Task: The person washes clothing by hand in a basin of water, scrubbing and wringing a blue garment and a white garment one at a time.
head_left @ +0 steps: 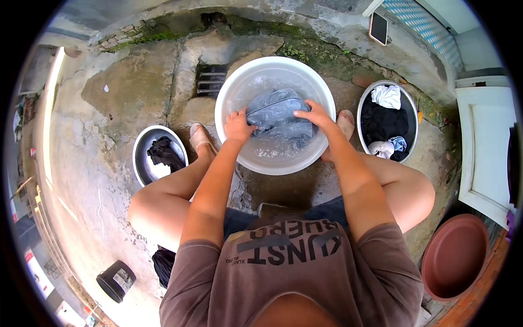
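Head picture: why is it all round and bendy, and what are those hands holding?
A camera worn on the head looks down, and its wide lens bends everything near the edge. There's no robot: these are the wearer's own bare hands. The left hand and right hand hold wet blue-grey cloth inside a big white tub. On the ground, a small metal basin sits left and a grey-rimmed basin right, both with clothes inside.

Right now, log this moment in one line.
left hand: holds grey-blue garment; right hand: holds same garment; white basin: garment in water; metal bowl at left: black cloth
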`<state>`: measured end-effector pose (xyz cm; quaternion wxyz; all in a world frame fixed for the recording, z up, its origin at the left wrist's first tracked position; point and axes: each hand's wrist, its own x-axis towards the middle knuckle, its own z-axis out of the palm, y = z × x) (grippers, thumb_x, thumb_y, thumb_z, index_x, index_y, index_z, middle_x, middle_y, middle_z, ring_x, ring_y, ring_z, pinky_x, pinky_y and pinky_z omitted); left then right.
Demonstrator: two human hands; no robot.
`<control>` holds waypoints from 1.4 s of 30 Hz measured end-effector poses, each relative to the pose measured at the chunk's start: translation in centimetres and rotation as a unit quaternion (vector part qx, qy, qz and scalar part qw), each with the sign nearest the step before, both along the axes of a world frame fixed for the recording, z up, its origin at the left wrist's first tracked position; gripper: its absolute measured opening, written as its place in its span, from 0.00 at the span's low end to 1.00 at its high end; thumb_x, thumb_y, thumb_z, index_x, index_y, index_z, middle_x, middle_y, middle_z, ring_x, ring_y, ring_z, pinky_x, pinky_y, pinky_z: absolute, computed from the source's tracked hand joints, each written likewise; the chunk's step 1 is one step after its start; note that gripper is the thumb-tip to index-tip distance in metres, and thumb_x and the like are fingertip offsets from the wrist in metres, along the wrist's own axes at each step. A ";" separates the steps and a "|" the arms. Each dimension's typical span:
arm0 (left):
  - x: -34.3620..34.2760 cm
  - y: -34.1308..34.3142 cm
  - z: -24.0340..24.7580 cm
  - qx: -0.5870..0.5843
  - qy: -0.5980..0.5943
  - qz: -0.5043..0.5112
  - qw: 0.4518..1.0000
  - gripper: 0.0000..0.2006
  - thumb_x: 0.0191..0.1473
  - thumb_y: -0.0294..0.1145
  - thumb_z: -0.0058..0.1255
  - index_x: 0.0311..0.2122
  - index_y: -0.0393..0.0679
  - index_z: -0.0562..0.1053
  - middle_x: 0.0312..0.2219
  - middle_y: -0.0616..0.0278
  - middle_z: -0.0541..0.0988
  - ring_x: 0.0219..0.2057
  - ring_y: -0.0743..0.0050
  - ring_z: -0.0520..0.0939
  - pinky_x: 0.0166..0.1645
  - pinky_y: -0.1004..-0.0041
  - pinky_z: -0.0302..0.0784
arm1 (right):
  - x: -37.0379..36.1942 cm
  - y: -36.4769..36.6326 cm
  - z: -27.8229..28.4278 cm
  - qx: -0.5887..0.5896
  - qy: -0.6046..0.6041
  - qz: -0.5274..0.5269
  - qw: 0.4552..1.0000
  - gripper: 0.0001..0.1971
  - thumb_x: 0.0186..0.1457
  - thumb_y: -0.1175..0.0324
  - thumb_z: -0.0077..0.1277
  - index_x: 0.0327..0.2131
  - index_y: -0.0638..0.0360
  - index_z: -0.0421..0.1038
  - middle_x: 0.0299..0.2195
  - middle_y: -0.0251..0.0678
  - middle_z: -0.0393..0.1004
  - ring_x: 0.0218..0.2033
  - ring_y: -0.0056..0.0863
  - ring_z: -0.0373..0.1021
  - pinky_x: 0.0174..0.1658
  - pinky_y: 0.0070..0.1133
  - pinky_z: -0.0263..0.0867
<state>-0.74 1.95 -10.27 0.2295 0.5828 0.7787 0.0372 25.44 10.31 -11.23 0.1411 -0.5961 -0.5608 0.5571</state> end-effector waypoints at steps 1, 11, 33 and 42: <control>-0.7 -0.1 -0.4 0.028 0.008 -0.009 1.000 0.32 0.37 0.44 0.62 0.50 0.50 0.66 0.38 0.52 0.74 0.42 0.51 0.73 0.45 0.58 0.68 | 0.4 0.0 0.3 0.006 0.002 0.003 1.000 0.32 0.41 0.60 0.59 0.51 0.63 0.62 0.46 0.50 0.68 0.48 0.38 0.65 0.51 0.27 0.60; -3.5 3.4 7.2 0.096 -0.384 0.145 0.907 0.10 0.45 0.29 0.47 0.36 0.41 0.72 0.26 0.60 0.77 0.28 0.64 0.80 0.36 0.63 0.74 | 1.1 2.1 11.8 -0.056 0.046 -0.018 0.997 0.24 0.50 0.57 0.51 0.47 0.62 0.64 0.40 0.43 0.73 0.43 0.40 0.69 0.45 0.41 0.64; -1.1 3.0 47.7 0.356 -0.711 -0.062 0.603 0.05 0.45 0.21 0.41 0.29 0.34 0.70 0.25 0.58 0.76 0.25 0.71 0.77 0.35 0.72 0.77 | -1.7 4.2 48.5 0.151 0.643 -0.019 0.751 0.04 0.49 0.76 0.45 0.25 0.66 0.69 0.23 0.40 0.75 0.23 0.31 0.73 0.33 0.28 0.74; -2.1 3.0 18.4 0.040 -0.575 0.109 0.810 0.38 0.35 0.11 0.33 0.55 0.55 0.64 0.42 0.56 0.71 0.36 0.70 0.75 0.39 0.76 0.75 | -0.3 5.1 16.5 -0.009 0.295 -0.150 0.944 0.24 0.46 0.82 0.49 0.49 0.64 0.61 0.31 0.41 0.72 0.30 0.27 0.71 0.32 0.24 0.71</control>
